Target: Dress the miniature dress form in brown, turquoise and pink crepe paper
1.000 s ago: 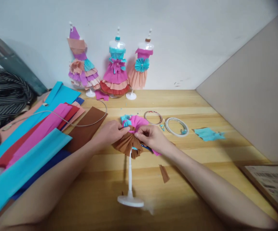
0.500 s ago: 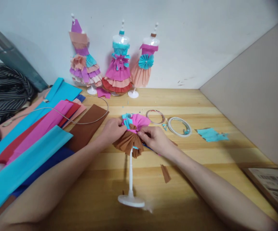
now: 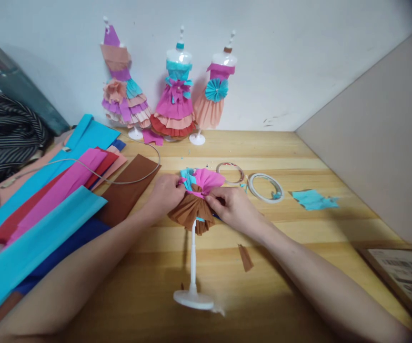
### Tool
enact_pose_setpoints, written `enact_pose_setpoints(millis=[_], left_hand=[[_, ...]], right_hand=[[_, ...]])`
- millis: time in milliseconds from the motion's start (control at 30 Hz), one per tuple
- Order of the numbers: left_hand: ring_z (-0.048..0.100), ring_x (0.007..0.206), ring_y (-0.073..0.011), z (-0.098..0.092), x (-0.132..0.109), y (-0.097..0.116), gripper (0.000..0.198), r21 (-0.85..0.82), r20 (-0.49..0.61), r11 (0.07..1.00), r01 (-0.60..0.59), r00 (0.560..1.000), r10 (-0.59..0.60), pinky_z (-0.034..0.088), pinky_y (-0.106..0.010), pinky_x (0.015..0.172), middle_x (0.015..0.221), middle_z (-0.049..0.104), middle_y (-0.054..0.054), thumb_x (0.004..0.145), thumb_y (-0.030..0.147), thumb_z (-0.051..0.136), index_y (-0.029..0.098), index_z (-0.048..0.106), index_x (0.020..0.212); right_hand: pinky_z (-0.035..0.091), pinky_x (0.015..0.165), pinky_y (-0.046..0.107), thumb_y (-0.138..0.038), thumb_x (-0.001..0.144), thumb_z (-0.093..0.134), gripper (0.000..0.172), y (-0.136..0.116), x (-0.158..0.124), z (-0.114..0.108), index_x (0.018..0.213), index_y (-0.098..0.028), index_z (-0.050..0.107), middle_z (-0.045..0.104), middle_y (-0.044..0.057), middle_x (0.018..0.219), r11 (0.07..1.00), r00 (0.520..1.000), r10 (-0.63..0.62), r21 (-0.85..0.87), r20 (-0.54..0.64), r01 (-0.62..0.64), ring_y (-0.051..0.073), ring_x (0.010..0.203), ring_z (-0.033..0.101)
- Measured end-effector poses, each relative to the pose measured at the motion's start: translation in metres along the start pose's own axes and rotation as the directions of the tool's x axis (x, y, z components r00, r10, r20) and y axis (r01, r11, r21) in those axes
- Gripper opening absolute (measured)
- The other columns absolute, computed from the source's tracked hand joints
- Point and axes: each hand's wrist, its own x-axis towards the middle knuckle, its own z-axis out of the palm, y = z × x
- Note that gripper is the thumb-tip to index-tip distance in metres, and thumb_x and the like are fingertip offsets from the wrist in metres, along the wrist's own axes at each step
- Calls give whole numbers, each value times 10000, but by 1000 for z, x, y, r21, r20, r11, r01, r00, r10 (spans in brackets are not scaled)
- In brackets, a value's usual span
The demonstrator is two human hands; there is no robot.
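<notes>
A small dress mannequin lies tipped away from me, its white stand (image 3: 193,267) and round base (image 3: 193,300) toward me. It wears a pleated brown crepe paper skirt (image 3: 190,212), with turquoise and pink crepe paper (image 3: 209,179) above. A narrow pink paper strip (image 3: 199,194) crosses the waist. My left hand (image 3: 166,193) is closed, pinching a bit of pink paper at the waist's left side. On the right side, my right hand (image 3: 230,205) pinches the strip's other end between thumb and forefinger. Some fingertips are hidden.
Three dressed mannequins, one in a pink and red dress (image 3: 179,105), stand by the wall. Folded crepe papers (image 3: 63,190) and a thin cord (image 3: 134,182) lie left. Tape rolls (image 3: 266,188), a turquoise scrap (image 3: 315,199) and a brown scrap (image 3: 245,257) lie right.
My left hand has shifted slightly left and my right hand slightly right. The pink paper at the left fingertips shows more now. Both hands keep their pinch.
</notes>
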Motion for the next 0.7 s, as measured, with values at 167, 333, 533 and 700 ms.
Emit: enact_pose_setpoints(millis=[167,333,533,700], left_hand=[[452,600,-140,0,2,0,246,18,4,1000,8,1000,-8,282,-263,585,551,519,-6,797,169,515,144,600,567],[496,519,-132,0,7,-6,300,-33,83,997,64,995,-61,339,-239,540,457,488,5,798,193,523,171,519,498],[513,359,-119,-14,6,-5,404,-166,270,971,173,955,-124,365,-217,379,507,575,-12,879,440,440,174,523,587],[504,375,-125,-8,6,-10,466,-211,320,963,166,943,-92,357,-212,378,403,491,8,779,526,588,174,504,484]], right_hand=[[216,525,256,-238,836,452,299,3,2,0,547,-205,384,379,-33,501,1000,1000,0,11,11,0,109,484,330],[243,523,247,-269,849,446,322,7,3,1,539,-205,389,400,-31,507,997,998,39,72,49,-42,110,498,349],[260,511,246,-417,897,435,408,2,0,-1,551,-203,408,428,-27,499,977,989,118,167,90,-132,111,501,359],[279,482,238,-405,817,547,323,0,0,4,584,-184,512,475,-26,503,931,975,189,294,115,-215,104,478,393]])
